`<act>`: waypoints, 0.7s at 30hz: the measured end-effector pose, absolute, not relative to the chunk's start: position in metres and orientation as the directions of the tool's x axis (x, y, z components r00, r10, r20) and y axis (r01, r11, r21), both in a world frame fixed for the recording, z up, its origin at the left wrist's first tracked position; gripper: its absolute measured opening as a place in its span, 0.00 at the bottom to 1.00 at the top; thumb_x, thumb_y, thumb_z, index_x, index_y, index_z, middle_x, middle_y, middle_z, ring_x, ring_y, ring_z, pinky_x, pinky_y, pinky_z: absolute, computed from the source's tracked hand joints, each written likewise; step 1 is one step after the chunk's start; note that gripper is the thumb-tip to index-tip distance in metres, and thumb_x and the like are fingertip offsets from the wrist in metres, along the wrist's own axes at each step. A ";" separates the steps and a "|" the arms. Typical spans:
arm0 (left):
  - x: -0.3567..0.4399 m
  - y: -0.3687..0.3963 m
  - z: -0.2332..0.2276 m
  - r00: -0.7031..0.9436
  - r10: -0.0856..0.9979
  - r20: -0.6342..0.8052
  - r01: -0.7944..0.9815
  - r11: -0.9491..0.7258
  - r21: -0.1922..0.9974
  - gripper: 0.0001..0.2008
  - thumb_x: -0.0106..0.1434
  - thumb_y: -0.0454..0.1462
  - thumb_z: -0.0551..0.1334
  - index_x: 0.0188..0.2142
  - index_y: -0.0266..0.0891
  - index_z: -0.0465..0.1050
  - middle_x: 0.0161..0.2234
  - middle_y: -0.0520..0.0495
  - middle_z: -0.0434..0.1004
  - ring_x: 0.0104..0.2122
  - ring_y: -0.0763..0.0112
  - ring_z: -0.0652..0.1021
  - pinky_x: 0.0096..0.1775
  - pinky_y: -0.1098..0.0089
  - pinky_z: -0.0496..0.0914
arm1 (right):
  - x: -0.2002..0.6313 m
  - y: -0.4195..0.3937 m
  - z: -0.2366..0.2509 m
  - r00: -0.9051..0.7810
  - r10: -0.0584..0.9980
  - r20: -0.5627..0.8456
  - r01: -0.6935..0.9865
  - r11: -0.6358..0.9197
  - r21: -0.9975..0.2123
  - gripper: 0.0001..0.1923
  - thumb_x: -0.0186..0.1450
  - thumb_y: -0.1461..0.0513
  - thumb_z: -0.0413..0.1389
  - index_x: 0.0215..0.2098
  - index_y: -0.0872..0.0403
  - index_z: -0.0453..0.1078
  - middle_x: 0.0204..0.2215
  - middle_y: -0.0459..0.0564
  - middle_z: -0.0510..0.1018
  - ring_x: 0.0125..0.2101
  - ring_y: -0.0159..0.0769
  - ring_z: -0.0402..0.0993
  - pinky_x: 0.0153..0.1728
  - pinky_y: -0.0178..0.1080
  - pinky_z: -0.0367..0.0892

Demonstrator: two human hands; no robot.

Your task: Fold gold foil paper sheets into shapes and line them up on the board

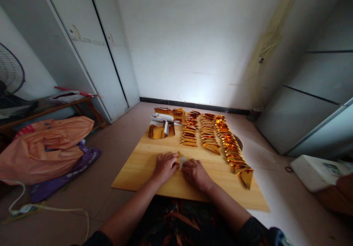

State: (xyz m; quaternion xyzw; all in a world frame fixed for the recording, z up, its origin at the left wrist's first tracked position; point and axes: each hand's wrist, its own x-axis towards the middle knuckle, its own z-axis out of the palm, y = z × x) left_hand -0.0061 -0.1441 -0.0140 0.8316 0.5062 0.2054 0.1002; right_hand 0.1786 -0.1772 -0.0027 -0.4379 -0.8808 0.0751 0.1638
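Observation:
A small sheet of gold foil paper with a pale back [182,161] lies on the wooden board [135,176] between my hands. My left hand [167,165] has its fingers closed on the paper's left edge. On the right side, my right hand [197,173] is curled with its fingertips on the same paper. Beyond them stand rows of folded gold paper pieces: a left row [189,132], a middle row [209,132] and a right row [231,146]. A stack of gold sheets [157,131] and some white paper strips [163,117] sit at the board's back left.
A grey cabinet [91,47] and a low wooden bench [82,102] are at the left, with an orange bag [55,139] and a purple bag [66,172] near them. A white cable [63,209] crosses the floor. A white box [314,172] stands at the right.

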 end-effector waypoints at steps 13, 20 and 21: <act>-0.015 -0.135 -0.009 0.473 0.877 0.087 0.774 -0.460 0.435 0.08 0.58 0.32 0.55 0.36 0.44 0.70 0.56 0.51 0.69 0.60 0.61 0.62 0.57 0.46 0.51 | 0.200 -0.150 -0.024 -0.567 0.766 0.304 0.641 0.642 -0.422 0.10 0.58 0.61 0.61 0.39 0.49 0.75 0.45 0.51 0.73 0.44 0.39 0.67 0.45 0.40 0.61; -0.016 -0.133 -0.013 0.467 0.882 0.067 0.777 -0.445 0.446 0.08 0.58 0.33 0.55 0.35 0.45 0.69 0.56 0.51 0.69 0.60 0.60 0.62 0.58 0.46 0.49 | 0.189 -0.141 -0.028 -0.566 0.737 0.368 0.636 0.675 -0.374 0.04 0.61 0.62 0.57 0.33 0.50 0.75 0.41 0.51 0.73 0.40 0.36 0.69 0.42 0.37 0.64; -0.016 -0.132 -0.013 0.467 0.882 0.068 0.777 -0.446 0.444 0.08 0.57 0.33 0.55 0.35 0.45 0.69 0.55 0.51 0.69 0.60 0.60 0.62 0.58 0.46 0.48 | 0.188 -0.140 -0.028 -0.567 0.733 0.376 0.627 0.680 -0.380 0.04 0.61 0.62 0.57 0.32 0.51 0.75 0.40 0.51 0.73 0.38 0.35 0.70 0.41 0.36 0.64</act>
